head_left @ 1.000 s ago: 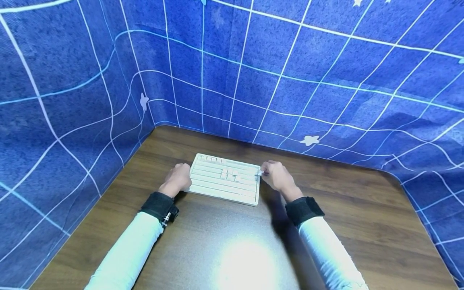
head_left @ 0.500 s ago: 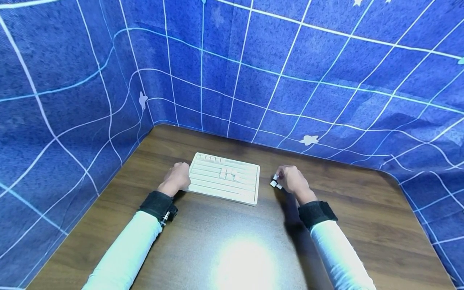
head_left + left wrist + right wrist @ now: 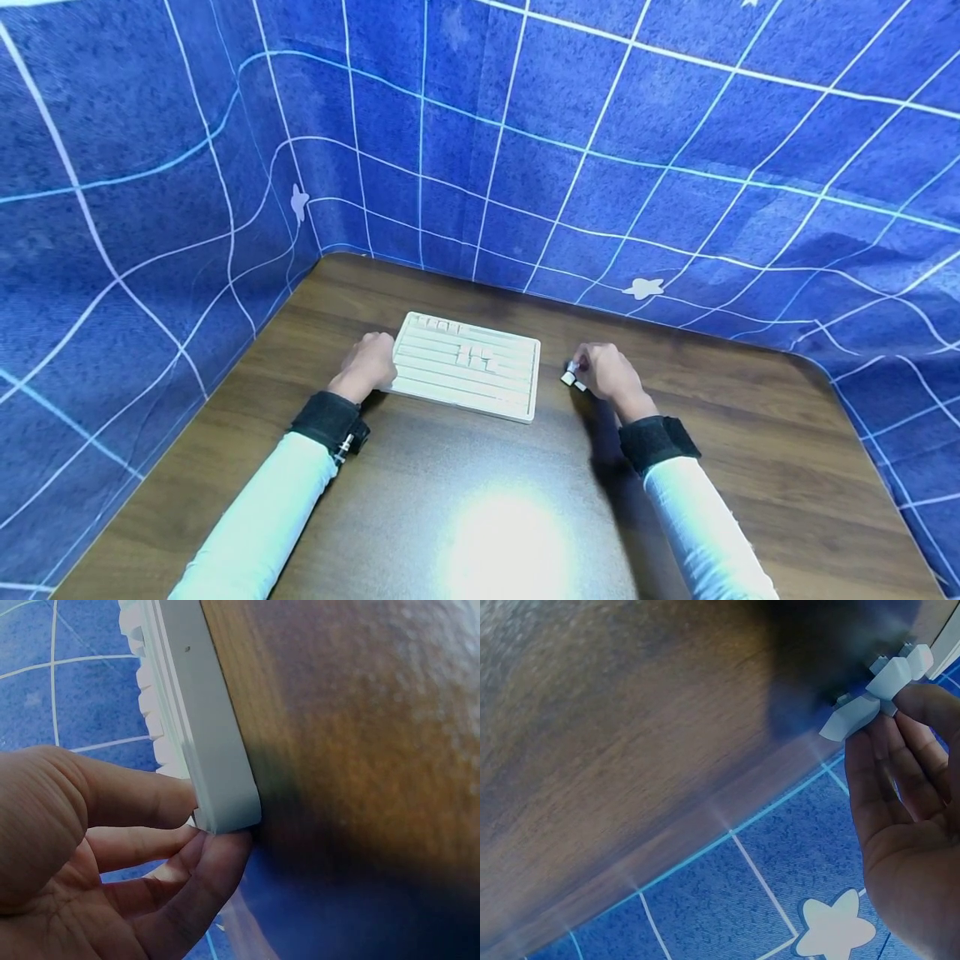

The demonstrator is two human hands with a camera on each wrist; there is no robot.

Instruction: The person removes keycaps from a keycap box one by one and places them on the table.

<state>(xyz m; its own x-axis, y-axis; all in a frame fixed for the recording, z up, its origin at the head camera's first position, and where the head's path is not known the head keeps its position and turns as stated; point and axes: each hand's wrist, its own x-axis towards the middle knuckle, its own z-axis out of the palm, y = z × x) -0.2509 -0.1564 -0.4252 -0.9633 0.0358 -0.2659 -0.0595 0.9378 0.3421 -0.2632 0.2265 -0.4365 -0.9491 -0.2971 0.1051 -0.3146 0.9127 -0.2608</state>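
A white keyboard [image 3: 450, 389] lies on the brown table, with several keycaps [image 3: 474, 357] at its middle and more along its far left edge. My left hand [image 3: 367, 364] holds the keyboard's left end. In the left wrist view, thumb and curled fingers [image 3: 217, 874] close on the corner of its white case [image 3: 217, 742]. Right of the keyboard, my right hand [image 3: 609, 371] is low over a small cluster of loose white keycaps [image 3: 568, 378]. In the right wrist view, its thumb and fingertips pinch at a keycap [image 3: 890, 677], with another keycap [image 3: 851, 718] touching the fingers.
The wooden table [image 3: 420, 500] has a bright light patch near its front. Blue cloth [image 3: 570, 150] with white grid lines and stars hangs behind the table and at its sides.
My right hand has moved right, from the keyboard's right edge to the loose keycaps, and has stayed there since. My left hand has kept its place on the keyboard.
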